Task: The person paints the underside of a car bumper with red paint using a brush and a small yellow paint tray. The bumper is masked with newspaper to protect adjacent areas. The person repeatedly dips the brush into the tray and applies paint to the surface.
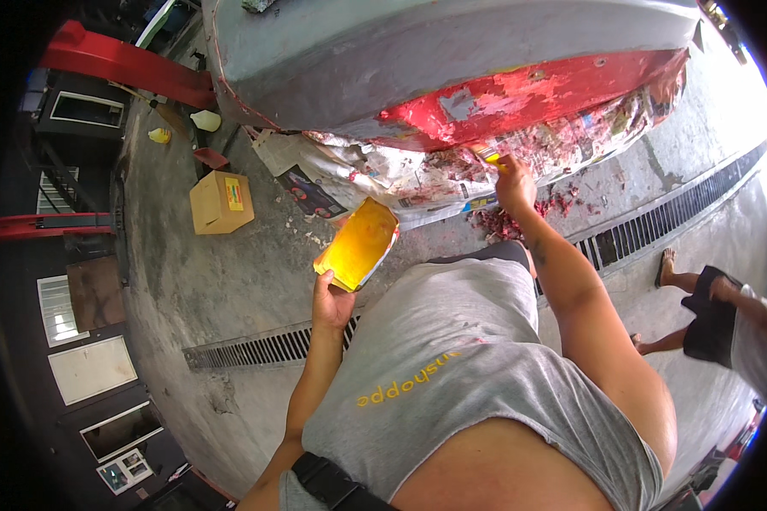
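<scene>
My left hand [333, 298] is closed on the near edge of a cut-open container [362, 244] with a yellow inside, held tilted in front of my body. Its contents are hard to make out. In my right hand [515, 181] is a paintbrush [491, 157], its bristles at the lower edge of a grey car body panel [341, 72]. Red patches [562, 89] with flaking, wrinkled paint spread along the panel's lower part. Beneath it hangs newspaper masking [435, 179], spattered with red scraps.
Red paint flakes [503, 226] lie on the concrete floor by a long drain grate [635, 238]. Left of the car stand a cardboard box [222, 203] and a red lift arm [128, 64]. Another person [724, 319] is at the right.
</scene>
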### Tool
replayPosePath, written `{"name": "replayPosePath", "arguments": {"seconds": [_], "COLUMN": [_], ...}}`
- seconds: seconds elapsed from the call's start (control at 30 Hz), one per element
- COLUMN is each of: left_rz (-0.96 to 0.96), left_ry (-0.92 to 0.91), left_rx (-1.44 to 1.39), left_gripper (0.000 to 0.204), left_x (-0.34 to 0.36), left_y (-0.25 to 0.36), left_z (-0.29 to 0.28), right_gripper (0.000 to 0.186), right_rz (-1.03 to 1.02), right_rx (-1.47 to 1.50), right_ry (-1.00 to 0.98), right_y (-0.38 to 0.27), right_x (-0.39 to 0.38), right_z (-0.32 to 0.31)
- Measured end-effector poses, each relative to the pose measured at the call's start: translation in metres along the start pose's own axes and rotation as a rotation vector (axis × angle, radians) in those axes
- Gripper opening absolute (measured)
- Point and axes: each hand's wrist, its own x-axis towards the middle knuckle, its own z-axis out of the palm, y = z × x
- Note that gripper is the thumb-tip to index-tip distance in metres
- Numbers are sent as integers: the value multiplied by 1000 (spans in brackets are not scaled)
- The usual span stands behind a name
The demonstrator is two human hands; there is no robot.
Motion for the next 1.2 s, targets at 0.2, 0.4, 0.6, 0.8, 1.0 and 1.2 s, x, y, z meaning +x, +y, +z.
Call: {"name": "replayPosePath", "arguments": {"seconds": [0.2, 0.4, 0.6, 0.8, 1.0, 1.2], "left_rz": [-13, 6, -45, -92, -97, -164], "left_ry": [-36, -131, -168, -227, -145, -149], "left_rx": [7, -54, -72, 17, 116, 141], "left_gripper": [65, 54, 54, 57, 53, 50], "left_x": [13, 45, 71, 89, 98, 104], "left_y": [-14, -36, -54, -74, -97, -107], "left_z": [1, 23, 47, 75, 101, 103], "right_gripper": [24, 27, 21, 21, 28, 24], "right_rz": [22, -121, -529, -693, -529, -170], "right_rx": [4, 236, -101, -881, -712, 3], "right_ry": [80, -184, -354, -321, -541, -798], "right_y": [-10, 11, -97, -185, -152, -64], "right_x": [-6, -10, -48, -70, -43, -12], "right_z": [-3, -96, -151, -148, -136, -143]}}
